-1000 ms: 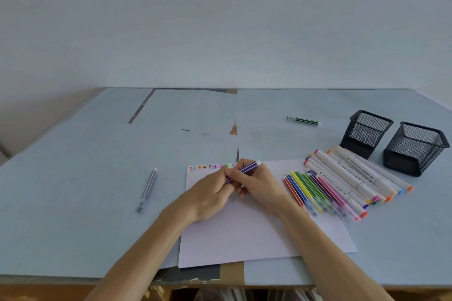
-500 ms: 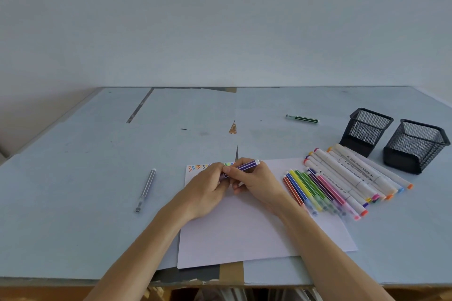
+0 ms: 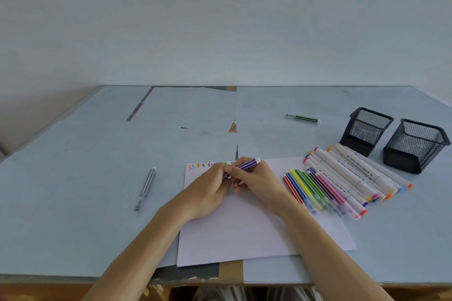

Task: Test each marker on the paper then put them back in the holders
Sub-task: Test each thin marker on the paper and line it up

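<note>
A purple striped marker (image 3: pixel 245 165) lies between both hands over the white paper (image 3: pixel 244 227). My right hand (image 3: pixel 259 182) grips its barrel. My left hand (image 3: pixel 210 189) pinches the marker's lower end, where the cap or tip is hidden by fingers. A row of small coloured squiggles (image 3: pixel 203 166) runs along the paper's top edge. Several thin coloured markers (image 3: pixel 315 190) and several thick white markers (image 3: pixel 354 173) lie in a row to the right. Two black mesh holders (image 3: pixel 367 129) (image 3: pixel 415 145) stand at the far right, apparently empty.
A grey striped marker (image 3: pixel 146 187) lies on the blue table (image 3: pixel 73 178) left of the paper. A green striped marker (image 3: pixel 303 118) lies farther back, right of centre. The table's front edge runs just below the paper.
My left hand has shifted slightly left along the marker's lower end. The marker and my right hand have stayed nearly still.
</note>
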